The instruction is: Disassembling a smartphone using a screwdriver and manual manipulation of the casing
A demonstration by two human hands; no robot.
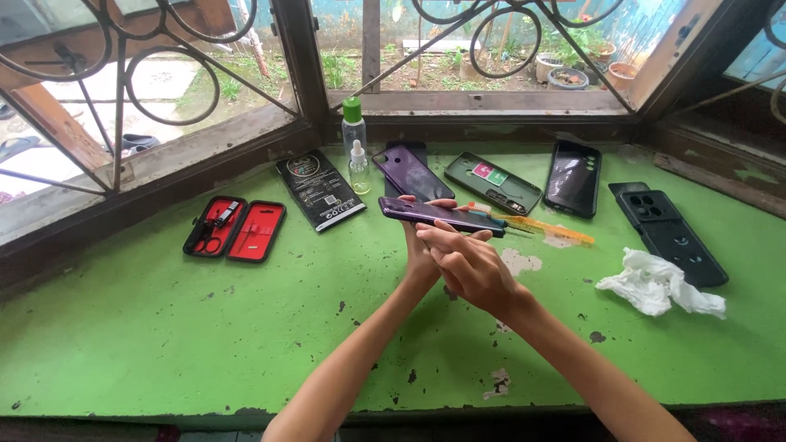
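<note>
I hold a dark purple phone (438, 214) flat above the green table (164, 327), edge toward me. My left hand (419, 260) supports it from beneath, with fingertips showing over its far edge. My right hand (471, 268) lies across the left and grips the phone's near edge with its fingers. Just behind the phone an orange toothbrush (544, 228) lies on the table, bristles toward the phone.
Along the window sill lie an open red tool case (235, 229), a black packet (319, 190), a green-capped bottle (354, 124), a small dropper bottle (359, 169), a purple phone back (412, 170), a dark green phone shell (493, 182), two black phones (573, 178) (671, 233) and crumpled white tissue (659, 282).
</note>
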